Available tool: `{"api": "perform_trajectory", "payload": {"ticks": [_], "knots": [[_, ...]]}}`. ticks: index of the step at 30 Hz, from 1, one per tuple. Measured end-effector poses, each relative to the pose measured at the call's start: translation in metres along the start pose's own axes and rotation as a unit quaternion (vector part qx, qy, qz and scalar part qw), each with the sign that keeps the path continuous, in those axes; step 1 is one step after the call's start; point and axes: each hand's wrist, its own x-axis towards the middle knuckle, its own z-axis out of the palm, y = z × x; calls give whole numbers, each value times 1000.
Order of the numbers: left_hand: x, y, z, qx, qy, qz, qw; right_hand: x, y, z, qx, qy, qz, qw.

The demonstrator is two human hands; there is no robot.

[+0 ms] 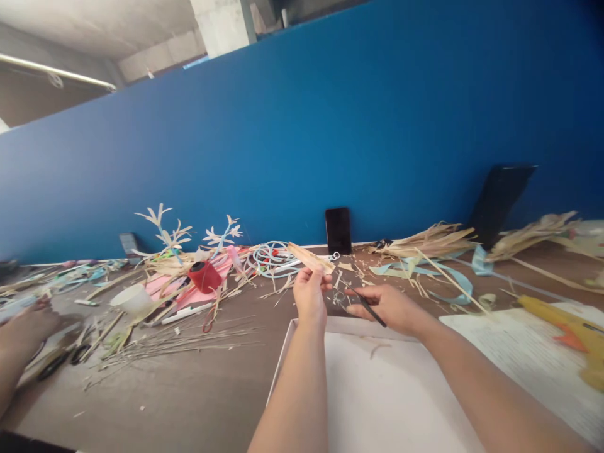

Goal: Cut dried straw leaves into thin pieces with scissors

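Just beyond the white cardboard tray (340, 325), our left hand (310, 296) pinched a tan dried-leaf strip (311, 257), seemingly not yet shaped. Our right hand (394, 308) curled around a thin black tool (370, 308). Finished pale leaf flowers (174, 236) stood far left of the tray.

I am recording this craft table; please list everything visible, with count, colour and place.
brown wooden table: one, brown, across the foreground
blue partition wall: one, blue, behind the table
flat white board: one, white, under both forearms
tan dried-leaf strip: one, tan, raised above the board's far edge
thin black tool: one, black, over the board's far edge
black rectangular phone: one, black, leaning on the wall
red thread spool: one, red, left of centre
yellow glue gun: one, yellow, right edge
another person's hand: one, far left
left hand: one, fingers shut on the strip
right hand: one, fingers holding the tool
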Motion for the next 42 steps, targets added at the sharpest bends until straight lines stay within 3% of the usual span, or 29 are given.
{"api": "perform_trajectory", "payload": {"ticks": [42], "knots": [[-4, -2, 3, -7, -27, -25, 999, 5, 6, 0, -8, 21, 21, 1000]]}}
